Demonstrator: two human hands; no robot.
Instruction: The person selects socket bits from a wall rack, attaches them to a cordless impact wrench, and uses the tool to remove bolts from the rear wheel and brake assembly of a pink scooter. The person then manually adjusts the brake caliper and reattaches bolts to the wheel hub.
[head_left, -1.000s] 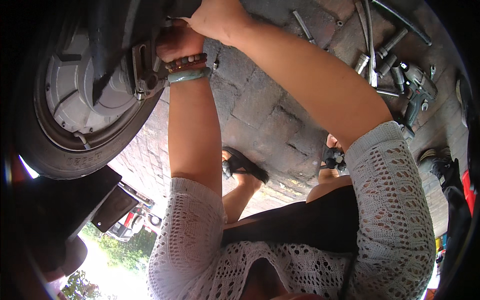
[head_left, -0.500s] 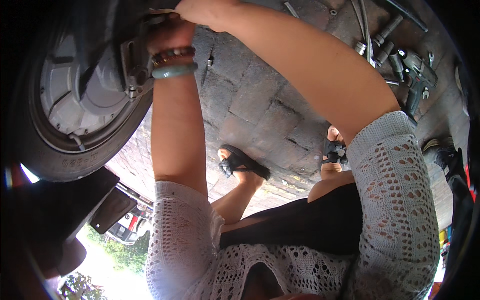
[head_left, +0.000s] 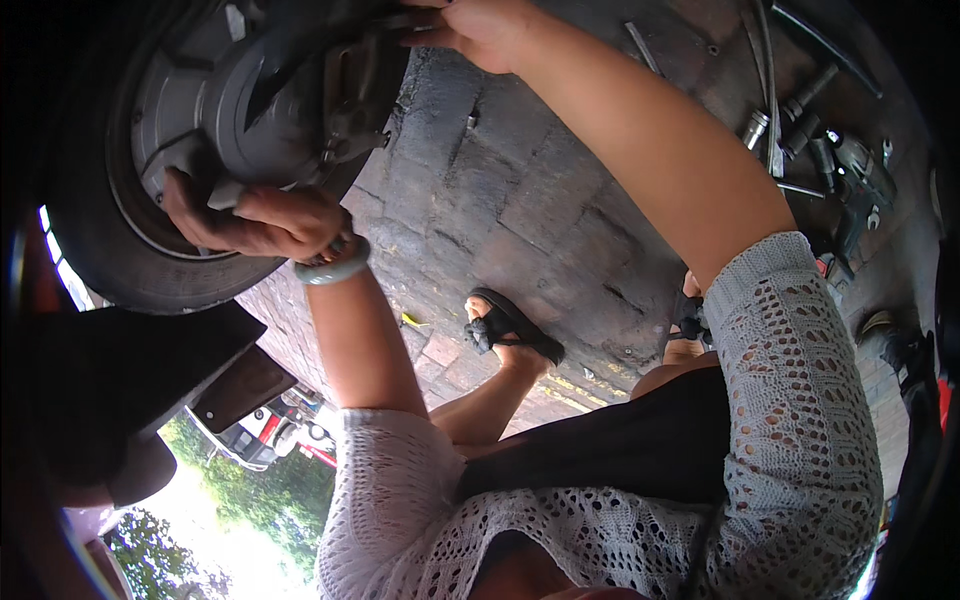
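Note:
A scooter-like wheel with a black tyre (head_left: 165, 285) and a grey metal hub (head_left: 255, 120) fills the upper left. My left hand (head_left: 270, 222) is over the lower part of the hub and rim, thumb and fingers apart; a bracelet of beads and a pale green bangle circle its wrist. At the top edge, my right hand (head_left: 485, 30) reaches toward a dark part above the hub, its fingers stretched out. Shadow and the picture's edge partly hide those fingertips. A metal bracket (head_left: 350, 145) with a bolt sits beside the hub.
On the brick floor (head_left: 540, 190) at upper right lie a cordless impact wrench (head_left: 860, 190), several sockets (head_left: 800, 135), small spanners (head_left: 886, 150) and long bars (head_left: 825, 45). A small metal piece (head_left: 472, 120) lies by the wheel. My sandalled foot (head_left: 510, 330) is below. A black panel (head_left: 130, 370) juts at left.
My left hand has come down from the top of the wheel onto the lower hub, its fingers spreading. My right hand has shifted right in view. The whole view has shifted slightly.

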